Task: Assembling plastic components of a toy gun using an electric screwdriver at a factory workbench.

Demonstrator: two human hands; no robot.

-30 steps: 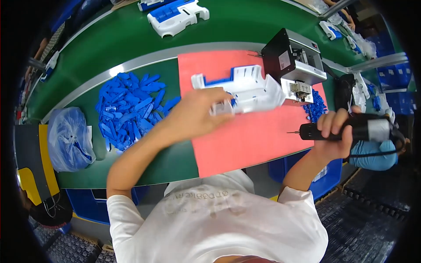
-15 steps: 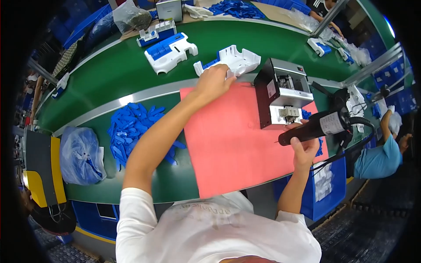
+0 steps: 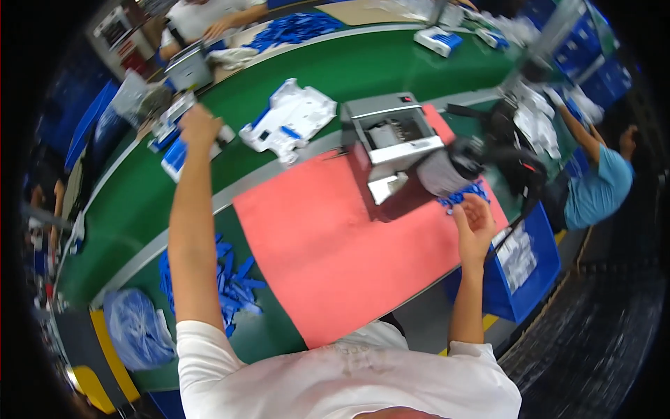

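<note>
green belt (image 3: 377,73), housing (image 3: 174,159) partly behind left hand (image 3: 199,129)

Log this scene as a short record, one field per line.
Left hand: over blue-and-white housings, grip unclear
Right hand: open, near small blue parts
Driver: up-left of right hand, blurred
Mat: pink, machine on it
Beyond mat: white shell
Left of mat: blue strips, plastic bag
</note>
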